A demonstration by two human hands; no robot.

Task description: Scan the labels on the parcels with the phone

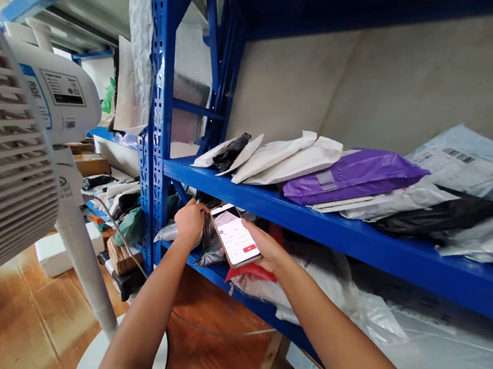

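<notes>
My right hand [266, 244] is wrapped round a smartphone [237, 238], its lit screen facing me with a white page and a red button. The phone is tilted over the lower shelf. To its left, my left hand [190, 221] is closed, its fingertips pinching the upper edge of a dark plastic mailing bag [208, 235]; the phone and the shelf above hide part of that bag. Beside it, a whitish bag [169, 232] lies at the shelf's left end. Under the phone sticks out a red bag [251, 272], against a large white parcel bag [321, 267].
The blue shelf beam [322, 229] runs just above my hands. White mailers [288, 158], a purple parcel [355, 174] and a black bag [443, 213] lie on that shelf. A white standing fan [73, 208] with a cord stands close on the left. A cardboard box [270, 367] is below.
</notes>
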